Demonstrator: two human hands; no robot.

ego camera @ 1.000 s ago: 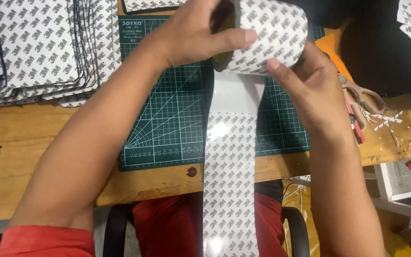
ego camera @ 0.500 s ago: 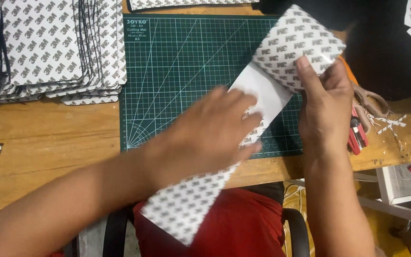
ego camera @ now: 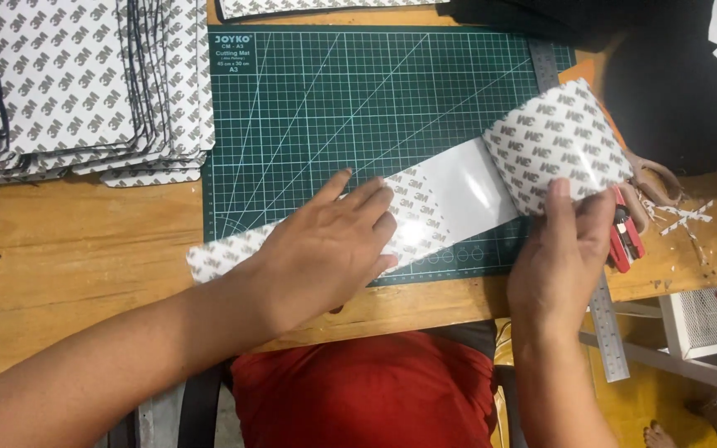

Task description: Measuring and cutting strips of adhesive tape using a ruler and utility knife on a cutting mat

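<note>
A wide roll of white, printed-backed adhesive sheet (ego camera: 559,147) rests at the right edge of a green cutting mat (ego camera: 358,108). Its unrolled strip (ego camera: 458,195) runs diagonally down-left across the mat's front edge onto the wooden table. My left hand (ego camera: 325,249) lies flat on the strip, fingers spread, pressing it down. My right hand (ego camera: 562,257) grips the roll from the near side, thumb and fingers on its curved surface.
Stacks of cut printed sheets (ego camera: 76,83) fill the back left. A steel ruler (ego camera: 606,323) lies along the mat's right side, with red-handled scissors (ego camera: 624,236) and paper scraps (ego camera: 682,216) beyond it. A white mesh basket (ego camera: 707,319) sits at lower right. Wooden table (ego camera: 68,249).
The roll came down from in front of me to the mat's right side. The strip, hanging straight before, now lies diagonally flat. My left hand left the roll and slid down-left along the strip.
</note>
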